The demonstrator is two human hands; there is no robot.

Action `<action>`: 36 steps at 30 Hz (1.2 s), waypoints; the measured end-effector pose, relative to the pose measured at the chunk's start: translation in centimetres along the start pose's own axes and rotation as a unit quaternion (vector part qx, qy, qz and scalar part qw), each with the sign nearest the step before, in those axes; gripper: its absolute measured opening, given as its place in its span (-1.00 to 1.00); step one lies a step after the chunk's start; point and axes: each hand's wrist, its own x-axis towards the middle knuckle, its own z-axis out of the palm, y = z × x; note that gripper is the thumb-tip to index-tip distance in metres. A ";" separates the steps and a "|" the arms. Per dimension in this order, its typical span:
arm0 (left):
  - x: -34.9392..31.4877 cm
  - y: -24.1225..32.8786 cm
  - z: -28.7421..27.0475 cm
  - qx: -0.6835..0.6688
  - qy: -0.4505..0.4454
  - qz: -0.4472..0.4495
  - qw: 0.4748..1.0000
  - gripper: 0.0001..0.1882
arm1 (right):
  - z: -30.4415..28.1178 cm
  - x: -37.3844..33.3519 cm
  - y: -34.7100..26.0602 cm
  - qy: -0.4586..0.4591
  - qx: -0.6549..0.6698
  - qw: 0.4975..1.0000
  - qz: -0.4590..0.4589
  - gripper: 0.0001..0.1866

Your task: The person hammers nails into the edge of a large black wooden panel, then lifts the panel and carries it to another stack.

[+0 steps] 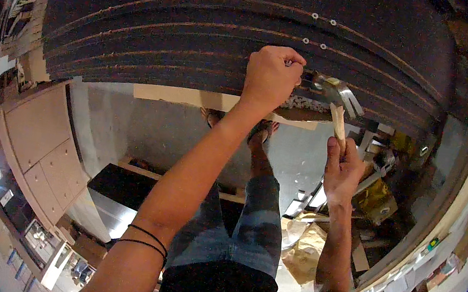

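My right hand [344, 171] is wrapped round the pale wooden handle of a claw hammer [338, 127]. The hammer's metal head lies close to the dark board edges, just right of my left hand. My left hand [273, 75] is closed in a pinch over the dark boards [200, 40]; whatever it may hold is too small to name. Small pale round pieces [323, 46] sit in pairs on the boards beyond it. Below the hammer head, a heap of small greyish pieces [304, 103] lies at the near edge, partly hidden by my left wrist.
A cardboard strip [184, 96] runs under the boards' near edge. A light brown cabinet [47, 151] stands at the left. At the lower right are crumpled brown paper [303, 247] and a yellow bag [377, 200]. My feet are on a grey floor [148, 123].
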 end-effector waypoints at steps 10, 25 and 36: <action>-5.1 -0.2 -4.8 -0.369 -0.025 -0.175 0.913 -0.73 | -0.7 0.5 -3.1 0.135 0.072 0.952 -0.267 -0.79; -8.0 -2.6 -4.4 -0.424 -0.052 -0.211 0.879 -0.85 | 0.9 2.4 -1.6 -0.013 -0.165 0.982 -0.092 -0.73; -6.0 -0.6 -2.7 -0.320 -0.055 -0.150 0.934 -0.81 | 0.3 2.1 -1.5 -0.007 -0.140 0.987 -0.078 -0.75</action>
